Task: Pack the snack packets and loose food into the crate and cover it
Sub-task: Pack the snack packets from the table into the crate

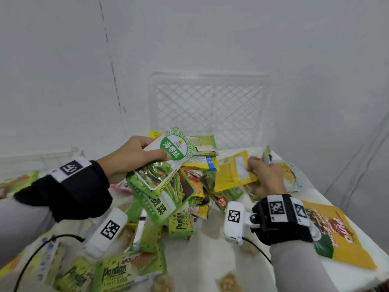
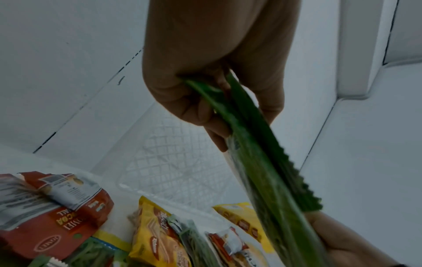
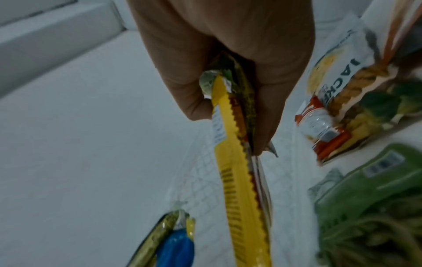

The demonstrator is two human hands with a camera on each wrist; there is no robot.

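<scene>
Left hand (image 1: 130, 159): grips green packets (image 1: 164, 165), centre frame.
Right hand (image 1: 265, 175): pinches yellow packet (image 1: 231, 171).
Crate (image 1: 210, 106): behind pile.
Left wrist view: red packet (image 2: 57, 216), lower left.

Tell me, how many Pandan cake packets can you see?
3. One Pandan packet stands near the table's middle, below the pile. Two more, and, lie side by side at the near left edge. Others may hide under the pile.
</scene>
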